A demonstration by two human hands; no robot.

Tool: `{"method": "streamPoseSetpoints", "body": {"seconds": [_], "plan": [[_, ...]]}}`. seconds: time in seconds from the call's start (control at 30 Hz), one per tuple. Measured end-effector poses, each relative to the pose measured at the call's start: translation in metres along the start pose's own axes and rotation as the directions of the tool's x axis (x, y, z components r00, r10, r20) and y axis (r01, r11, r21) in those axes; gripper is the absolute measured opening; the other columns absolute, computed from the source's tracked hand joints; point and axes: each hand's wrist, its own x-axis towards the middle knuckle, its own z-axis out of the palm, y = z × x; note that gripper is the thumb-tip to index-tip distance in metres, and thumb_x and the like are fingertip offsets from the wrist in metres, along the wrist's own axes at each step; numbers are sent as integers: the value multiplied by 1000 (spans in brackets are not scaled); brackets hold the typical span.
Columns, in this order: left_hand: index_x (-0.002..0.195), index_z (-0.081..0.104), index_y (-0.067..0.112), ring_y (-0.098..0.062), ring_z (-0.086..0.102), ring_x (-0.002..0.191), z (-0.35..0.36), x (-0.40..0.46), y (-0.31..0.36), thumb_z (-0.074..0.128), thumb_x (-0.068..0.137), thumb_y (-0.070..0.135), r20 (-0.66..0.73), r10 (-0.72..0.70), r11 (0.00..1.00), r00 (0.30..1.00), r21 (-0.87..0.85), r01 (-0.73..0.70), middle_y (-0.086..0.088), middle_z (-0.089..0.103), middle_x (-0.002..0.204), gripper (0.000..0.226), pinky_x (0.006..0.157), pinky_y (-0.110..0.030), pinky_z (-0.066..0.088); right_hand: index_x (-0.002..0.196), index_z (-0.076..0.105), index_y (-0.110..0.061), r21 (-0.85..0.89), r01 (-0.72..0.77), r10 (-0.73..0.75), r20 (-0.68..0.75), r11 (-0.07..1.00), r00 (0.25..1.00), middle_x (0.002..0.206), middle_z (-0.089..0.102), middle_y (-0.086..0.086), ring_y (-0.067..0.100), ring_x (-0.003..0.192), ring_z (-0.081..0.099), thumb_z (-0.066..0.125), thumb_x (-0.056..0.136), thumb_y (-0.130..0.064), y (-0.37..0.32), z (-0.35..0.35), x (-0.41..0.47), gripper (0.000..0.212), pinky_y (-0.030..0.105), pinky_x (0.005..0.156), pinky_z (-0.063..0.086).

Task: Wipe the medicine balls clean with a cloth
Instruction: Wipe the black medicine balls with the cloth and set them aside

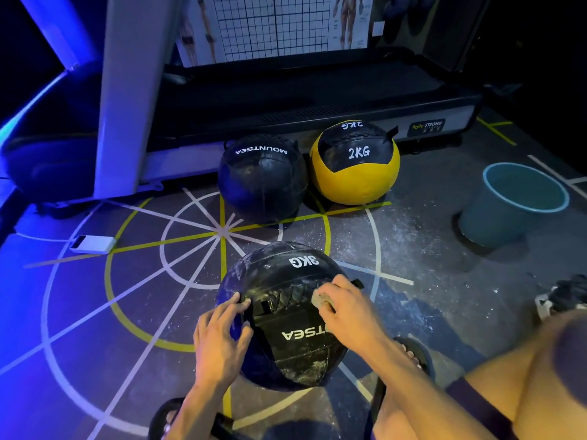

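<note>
Resting on the marked floor between the person's feet, the black 3 kg ball shows white dust smears on its left side and lower panel. The left hand lies on the ball's left side, fingers spread and fairly straight, steadying it. The right hand presses a small wadded cloth against the upper right of the ball, fingers curled round the cloth. Farther back, a second black ball and a yellow-and-black 2 kg ball sit side by side, touching, against the base of a treadmill. A blue bucket stands to the right, well apart from the balls. A white power bank lies on the floor at left.
</note>
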Motion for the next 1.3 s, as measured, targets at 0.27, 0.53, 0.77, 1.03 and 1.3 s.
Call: {"method": "streamPoseSetpoints", "body": {"seconds": [0.27,0.53,0.77,1.03,1.3], "plan": [[137,60,36,-22,39,136,1,0,0,69,94,21,-7,-4,1000,1000,-8,4,15,49,152,46,114,-50,30,121,65,-26,181,-98,114,-78,979,990,112,50,-11,8,94,55,55,101,-22,5,10,-6,22,19,78,44],[136,60,37,-21,38,135,2,0,1,69,94,21,-12,-6,1000,1000,-11,6,25,42,147,46,113,-48,28,107,65,-21,197,-129,160,-150,972,976,100,55,-10,9,84,57,58,98,-24,9,17,-16,12,30,71,47],[135,61,36,-21,39,134,2,-2,0,70,93,20,-16,11,1000,1000,-13,-11,16,48,150,46,113,-48,29,115,64,-18,118,-83,97,-123,990,988,108,51,-8,10,89,53,59,101,-31,-1,22,-13,20,22,76,39],[130,65,31,-24,42,134,6,-2,-1,74,90,19,-47,24,1000,999,-9,-25,13,52,147,42,112,-50,30,100,63,-13,28,-84,86,-79,996,993,101,58,0,17,90,58,54,101,-26,-8,10,8,16,32,77,45],[126,67,31,-24,46,131,8,-7,-4,71,87,29,-71,64,998,995,26,-62,12,55,145,39,108,-52,36,72,60,-20,151,-365,368,11,919,930,70,63,-2,10,62,60,66,94,-32,4,1,-2,26,25,47,44]]}}
